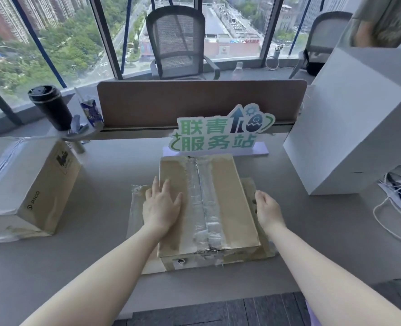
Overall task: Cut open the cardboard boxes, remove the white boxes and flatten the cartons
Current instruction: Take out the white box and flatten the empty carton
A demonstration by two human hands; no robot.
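1. Cardboard carton lies in the middle of the grey desk, its top seam covered by a strip of clear tape running away from the person. It rests on flattened cardboard that shows at both its sides.
2. Left hand lies palm down on the left half of the carton's top, fingers straight and spread, holding nothing.
3. Right hand is at the carton's right edge, fingers loosely curled; whether it grips the edge cannot be told.
4. Second taped carton stands at the left of the desk, well apart from the middle one.
5. Large white box stands at the right, with white cords beside it.
6. Green-lettered sign stands just behind the middle carton, in front of a brown divider.
7. Black tumbler and a small blue-and-white drink carton stand at the far left.
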